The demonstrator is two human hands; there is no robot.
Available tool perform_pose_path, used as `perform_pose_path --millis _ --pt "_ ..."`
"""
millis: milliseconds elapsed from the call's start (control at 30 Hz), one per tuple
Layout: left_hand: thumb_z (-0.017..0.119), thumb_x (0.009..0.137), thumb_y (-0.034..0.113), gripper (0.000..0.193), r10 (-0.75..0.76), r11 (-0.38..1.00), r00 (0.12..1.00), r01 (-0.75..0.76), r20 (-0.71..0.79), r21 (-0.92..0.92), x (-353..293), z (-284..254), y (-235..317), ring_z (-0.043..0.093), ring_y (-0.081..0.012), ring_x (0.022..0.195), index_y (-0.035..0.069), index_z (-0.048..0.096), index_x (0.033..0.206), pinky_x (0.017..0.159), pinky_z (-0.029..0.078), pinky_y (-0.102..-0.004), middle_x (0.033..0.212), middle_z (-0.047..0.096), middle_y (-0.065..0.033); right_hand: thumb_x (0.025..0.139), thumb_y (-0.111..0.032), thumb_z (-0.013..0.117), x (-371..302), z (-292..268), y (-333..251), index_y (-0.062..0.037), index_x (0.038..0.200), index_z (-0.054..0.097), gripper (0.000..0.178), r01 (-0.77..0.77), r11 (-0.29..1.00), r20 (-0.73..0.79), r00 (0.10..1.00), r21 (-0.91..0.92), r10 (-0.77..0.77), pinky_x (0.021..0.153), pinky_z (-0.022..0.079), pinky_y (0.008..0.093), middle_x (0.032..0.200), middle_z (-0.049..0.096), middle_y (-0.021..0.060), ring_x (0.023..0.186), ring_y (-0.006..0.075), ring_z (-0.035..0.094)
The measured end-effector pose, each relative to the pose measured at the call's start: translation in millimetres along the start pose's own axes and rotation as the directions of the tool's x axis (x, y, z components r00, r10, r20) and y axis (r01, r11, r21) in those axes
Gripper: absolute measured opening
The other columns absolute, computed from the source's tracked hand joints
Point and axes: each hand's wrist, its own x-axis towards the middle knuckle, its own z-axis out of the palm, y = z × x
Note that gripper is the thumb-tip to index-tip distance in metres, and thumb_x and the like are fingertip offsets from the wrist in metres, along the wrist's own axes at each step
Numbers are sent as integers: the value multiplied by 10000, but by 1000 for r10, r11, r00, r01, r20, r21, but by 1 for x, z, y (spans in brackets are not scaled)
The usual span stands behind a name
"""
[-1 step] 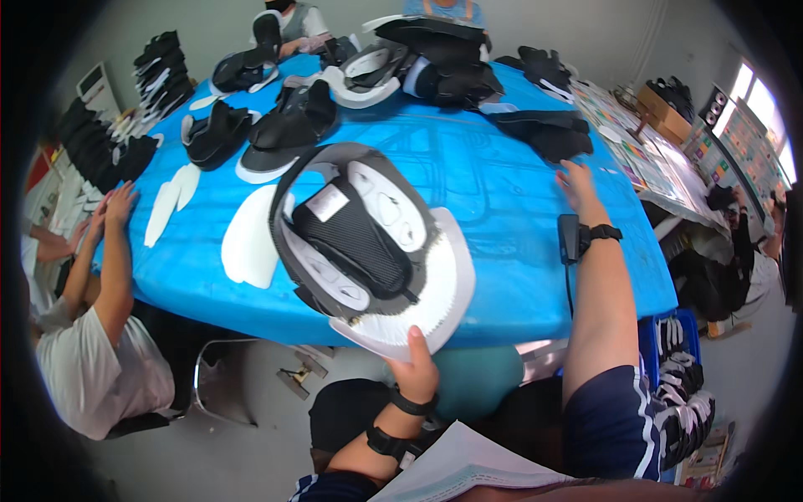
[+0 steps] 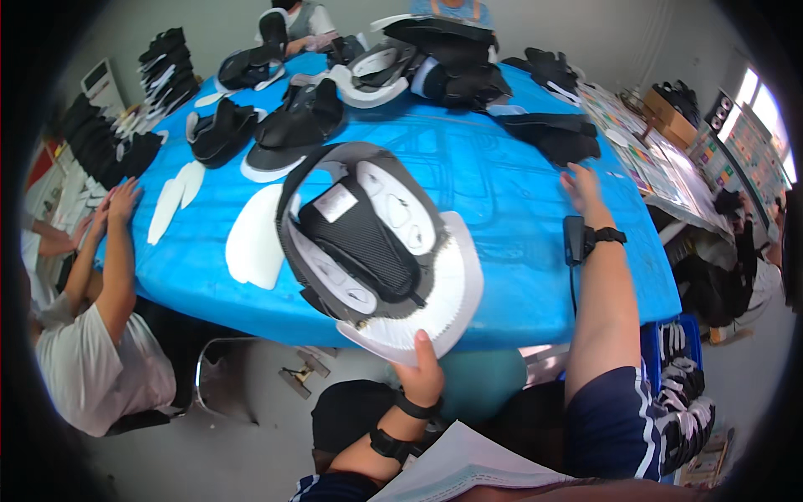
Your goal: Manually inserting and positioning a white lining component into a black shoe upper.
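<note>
My left hand (image 2: 418, 375) is closed on the near edge of a dark padded sewn piece (image 2: 368, 243); the thumb lies on its white crescent-shaped rim and the other fingers are hidden beneath. The piece is tilted with its hollow side up, showing a black ribbed lining, a pale label and white cut-out side panels. My right arm stretches over the table, a black device strapped at its wrist. Fingers bent and partly apart, my right hand (image 2: 584, 191) is just short of a black fabric piece (image 2: 556, 138), seemingly holding nothing.
White flat pads (image 2: 258, 238) lie on the blue-covered table (image 2: 502, 293). More dark padded pieces (image 2: 297, 125) fill its far side. A person's arms (image 2: 117, 251) rest at the left edge; two people sit opposite. A blue crate (image 2: 687, 335) of black-and-white pieces stands lower right.
The whole scene sits slightly farther right in the picture. Both hands keep practically the same pose, and the dark padded piece stays in my left hand.
</note>
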Motion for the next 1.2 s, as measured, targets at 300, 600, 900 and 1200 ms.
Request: perform_pose_path --millis 300,600,900,1200 --pt "462 874 82 307 -64 997 993 58 97 55 -9 -3 13 526 -242 984 -94 446 1125 836 405 -311 1081 534 -169 793 -46 592 46 18 21 9 953 498 194 -54 967 0 998 249 56 647 514 243 982 480 111 791 186 546" --pt "465 877 122 390 -75 994 997 76 -9 81 -9 -4 2 480 -220 1040 -69 378 1205 879 371 -300 1156 488 -140 861 -75 516 37 18 42 -38 977 403 166 184 982 -87 980 33 -180 583 511 279 902 476 104 697 209 565" --pt "456 860 57 603 17 1000 999 -17 -27 -5 3 8 10 368 -251 1168 -52 108 1340 990 273 -332 1308 315 -183 895 -146 485 -91 -92 -30 -74 1044 397 188 496 865 147 863 -71 -483 623 468 228 812 428 10 685 109 525" --pt "434 878 85 408 102 932 993 -114 -53 -344 -7 22 39 538 -234 962 -28 310 1250 800 450 -321 1130 500 -152 916 -229 424 -146 -105 -57 -59 1019 541 230 149 988 494 857 37 -148 684 465 259 913 593 24 721 131 557"
